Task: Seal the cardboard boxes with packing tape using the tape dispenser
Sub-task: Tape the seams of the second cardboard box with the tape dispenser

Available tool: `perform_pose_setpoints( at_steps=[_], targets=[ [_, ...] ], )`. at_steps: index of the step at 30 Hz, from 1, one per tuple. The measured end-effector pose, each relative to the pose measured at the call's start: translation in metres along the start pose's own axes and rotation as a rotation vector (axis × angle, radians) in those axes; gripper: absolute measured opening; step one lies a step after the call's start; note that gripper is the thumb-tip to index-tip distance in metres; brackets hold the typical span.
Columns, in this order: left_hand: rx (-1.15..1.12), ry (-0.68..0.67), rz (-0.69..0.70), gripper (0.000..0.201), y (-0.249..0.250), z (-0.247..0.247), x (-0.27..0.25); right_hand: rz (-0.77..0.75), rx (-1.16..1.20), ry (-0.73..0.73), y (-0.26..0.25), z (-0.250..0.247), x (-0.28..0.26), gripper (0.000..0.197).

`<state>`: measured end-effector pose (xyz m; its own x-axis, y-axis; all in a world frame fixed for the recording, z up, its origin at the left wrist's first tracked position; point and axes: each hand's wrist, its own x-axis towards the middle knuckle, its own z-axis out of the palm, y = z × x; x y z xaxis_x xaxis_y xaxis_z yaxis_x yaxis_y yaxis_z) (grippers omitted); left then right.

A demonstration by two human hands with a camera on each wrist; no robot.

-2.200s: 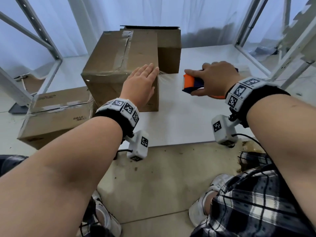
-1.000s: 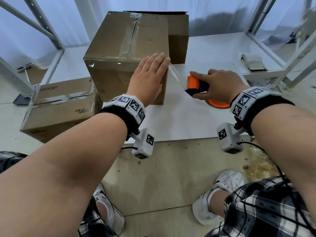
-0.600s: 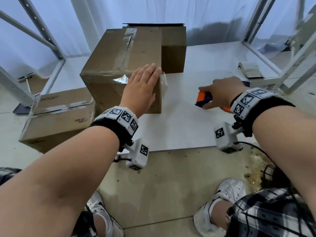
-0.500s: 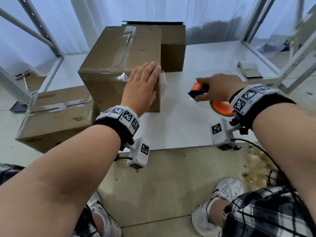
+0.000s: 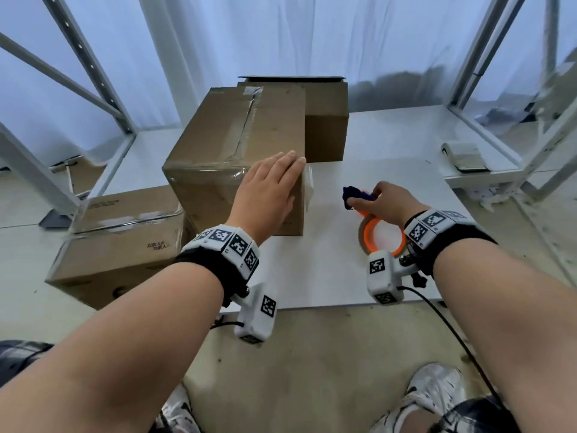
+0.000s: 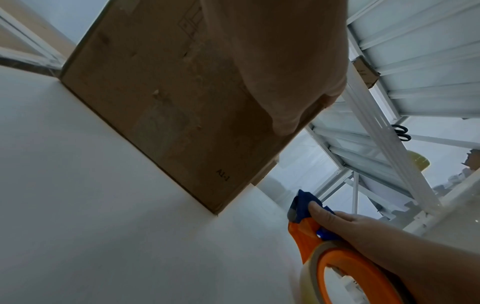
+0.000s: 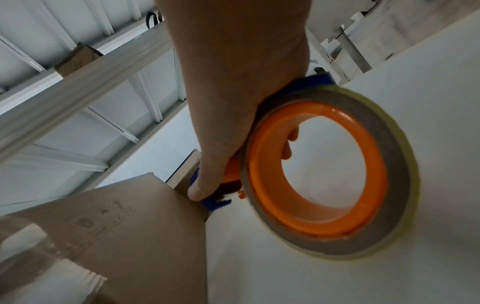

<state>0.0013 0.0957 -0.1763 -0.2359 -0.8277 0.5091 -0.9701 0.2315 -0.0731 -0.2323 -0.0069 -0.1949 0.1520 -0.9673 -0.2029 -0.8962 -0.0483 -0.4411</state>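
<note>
A tall cardboard box (image 5: pixel 224 142) stands on the white table (image 5: pixel 327 270), with tape along its top seam and across its near top edge. My left hand (image 5: pixel 268 185) lies flat with straight fingers on the box's near side at the upper right corner; a loose tape end (image 5: pixel 309 189) sticks out past that corner. My right hand (image 5: pixel 377 201) grips the orange and blue tape dispenser (image 5: pixel 374 229) to the right of the box, low over the table. In the right wrist view the dispenser (image 7: pixel 324 170) carries a roll of clear tape, thumb on its blue head.
A second cardboard box (image 5: pixel 324 120) stands behind the tall one. A flatter taped box (image 5: pixel 121 242) sits lower at the left. A small grey device (image 5: pixel 465 157) lies at the table's far right. Metal shelf frames (image 5: pixel 78 57) flank both sides.
The tape strip between box and dispenser has been severed. My right hand has carried the dispenser away from the box and down toward the table. My left hand stays flat on the box.
</note>
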Motion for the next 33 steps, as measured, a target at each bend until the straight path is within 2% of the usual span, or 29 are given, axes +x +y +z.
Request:
perform_pose_setpoints(
  at_steps=[3,6,8,10,12,14,16,20,22,24,27,30,33],
  targets=[
    [0.017,0.007,0.014,0.054,-0.001,-0.004,0.005,-0.008,-0.261,0.085,-0.005,-0.005,0.003,0.054],
    [0.019,0.007,0.0,0.053,0.0,-0.005,0.007,-0.083,-0.481,0.195,-0.012,0.0,0.002,0.061],
    [0.023,-0.006,-0.013,0.053,0.001,-0.006,0.007,-0.256,-0.331,0.27,-0.021,0.009,-0.004,0.069],
    [0.019,-0.029,-0.024,0.055,0.001,-0.007,0.007,-0.453,0.019,0.293,-0.036,0.019,-0.017,0.074],
    [0.007,-0.064,-0.033,0.056,0.0,-0.009,0.007,-0.545,0.221,0.287,-0.051,0.032,-0.031,0.082],
    [-0.004,-0.102,-0.033,0.056,-0.001,-0.011,0.005,-0.525,0.249,0.277,-0.062,0.047,-0.042,0.09],
    [-0.01,-0.13,-0.033,0.058,-0.004,-0.012,0.003,-0.45,0.21,0.268,-0.07,0.058,-0.046,0.09],
    [-0.027,-0.155,-0.001,0.058,-0.011,-0.016,0.002,-0.344,0.24,0.346,-0.084,0.062,-0.052,0.074],
    [-0.052,-0.163,-0.001,0.056,-0.01,-0.019,0.003,-0.337,0.236,0.407,-0.091,0.059,-0.055,0.059],
    [-0.072,-0.163,-0.013,0.056,-0.009,-0.021,0.005,-0.351,0.148,0.456,-0.093,0.057,-0.057,0.041],
    [-0.082,-0.166,-0.032,0.057,-0.008,-0.022,0.005,-0.363,0.009,0.499,-0.083,0.052,-0.056,0.028],
    [-0.084,-0.17,-0.041,0.057,-0.004,-0.021,0.006,-0.361,-0.102,0.553,-0.071,0.038,-0.052,0.023],
    [-0.082,-0.156,-0.05,0.057,-0.002,-0.019,0.006,-0.432,-0.287,0.595,-0.066,0.03,-0.048,0.025]
  ],
)
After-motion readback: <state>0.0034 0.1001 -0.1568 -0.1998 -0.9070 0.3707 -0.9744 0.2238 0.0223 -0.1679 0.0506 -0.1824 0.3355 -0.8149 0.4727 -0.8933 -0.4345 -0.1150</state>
